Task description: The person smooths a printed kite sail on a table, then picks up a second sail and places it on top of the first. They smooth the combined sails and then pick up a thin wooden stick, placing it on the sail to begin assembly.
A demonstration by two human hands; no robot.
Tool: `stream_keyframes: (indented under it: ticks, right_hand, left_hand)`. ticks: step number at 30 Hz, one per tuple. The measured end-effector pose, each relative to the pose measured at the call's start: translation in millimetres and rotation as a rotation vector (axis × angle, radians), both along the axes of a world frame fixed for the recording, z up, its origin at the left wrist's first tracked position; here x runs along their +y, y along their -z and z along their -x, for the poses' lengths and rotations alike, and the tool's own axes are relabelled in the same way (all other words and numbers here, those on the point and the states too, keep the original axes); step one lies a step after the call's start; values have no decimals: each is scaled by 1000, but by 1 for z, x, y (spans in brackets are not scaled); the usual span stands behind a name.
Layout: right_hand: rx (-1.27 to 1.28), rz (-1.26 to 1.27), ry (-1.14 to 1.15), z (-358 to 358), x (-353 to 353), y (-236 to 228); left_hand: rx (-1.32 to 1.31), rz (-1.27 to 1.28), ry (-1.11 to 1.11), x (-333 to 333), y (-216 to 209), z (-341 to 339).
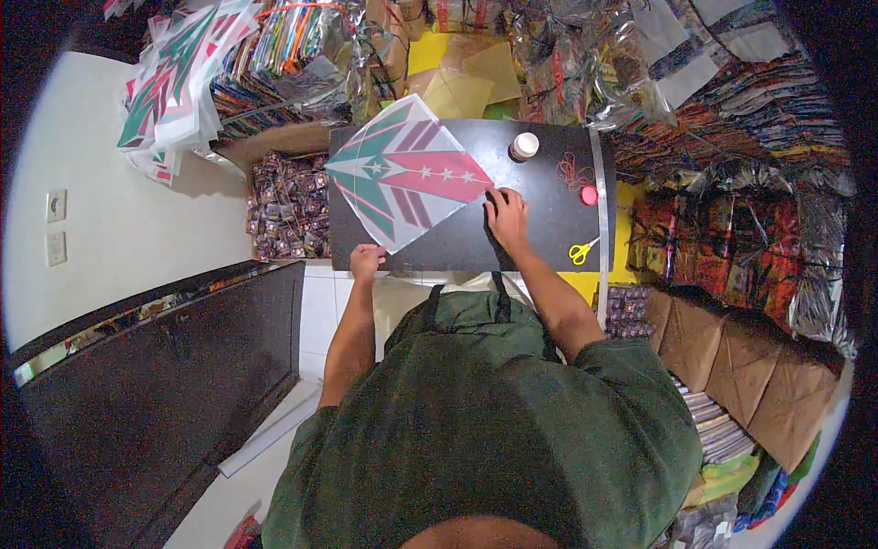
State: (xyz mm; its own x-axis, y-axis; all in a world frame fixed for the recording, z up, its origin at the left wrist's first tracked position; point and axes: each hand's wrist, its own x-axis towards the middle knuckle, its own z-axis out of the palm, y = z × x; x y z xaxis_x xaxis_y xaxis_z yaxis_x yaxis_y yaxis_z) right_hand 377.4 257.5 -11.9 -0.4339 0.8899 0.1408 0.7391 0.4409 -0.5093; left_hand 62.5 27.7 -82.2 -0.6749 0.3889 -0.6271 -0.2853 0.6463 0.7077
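Observation:
A diamond-shaped kite [439, 172], white with green, red and dark stripes and white stars, lies on the black tabletop [549, 210]. My left hand [368, 262] is closed at the kite's near corner and pinches it. At the kite's right-hand tip is my right hand [508, 218], its fingers bent around the red point there. Beyond that hand stands a small jar with a white lid [524, 146].
Red string [573, 172], a round red lid [589, 196] and yellow scissors [581, 252] lie on the table's right side. Bundled sheets [283, 55] and plastic-wrapped stacks [713, 119] crowd the back and right. More kites [183, 82] hang at the far left, above a box of small packets [288, 206].

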Motion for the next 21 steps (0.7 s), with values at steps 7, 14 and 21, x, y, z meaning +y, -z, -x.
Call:
stream_keyframes:
  ticks: [7, 14, 21]
  right_hand:
    - [-7, 21, 73, 2, 6, 2]
    - [-25, -6, 75, 5, 7, 5]
    - [-33, -14, 79, 8, 4, 7]
  left_hand:
    - [4, 36, -8, 4, 2, 0]
    - [-19, -2, 3, 2, 0, 0]
    - [28, 29, 27, -2, 9, 4]
